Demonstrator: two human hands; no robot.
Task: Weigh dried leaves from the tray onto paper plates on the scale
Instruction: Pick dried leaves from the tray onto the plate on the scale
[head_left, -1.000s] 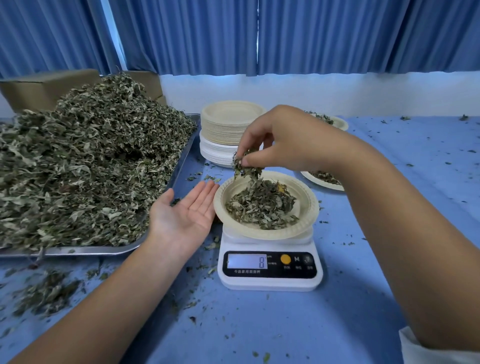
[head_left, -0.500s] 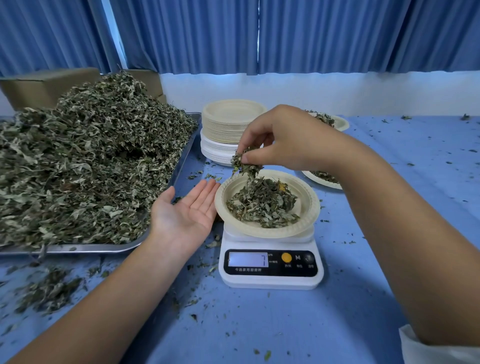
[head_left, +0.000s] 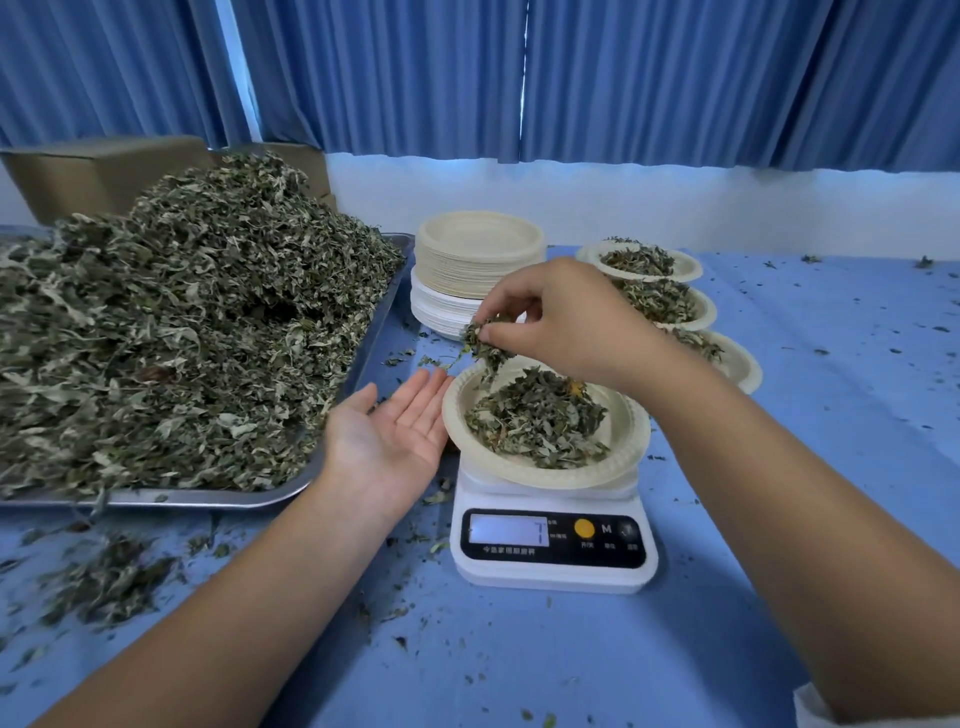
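Above the plate (head_left: 632, 442), right hand (head_left: 566, 322) pinches dried leaves (head_left: 485, 347); left hand (head_left: 395, 431) lies open-palmed beside it.

One wide-angle view only — worn on the person's head, it looks forward and down across the blue table (head_left: 857, 405) from its near edge toward the curtains (head_left: 675, 78) behind the far edge. It sits close (the scale (head_left: 553, 543) lies below centre), and the tray (head_left: 208, 498) is cut off at left.
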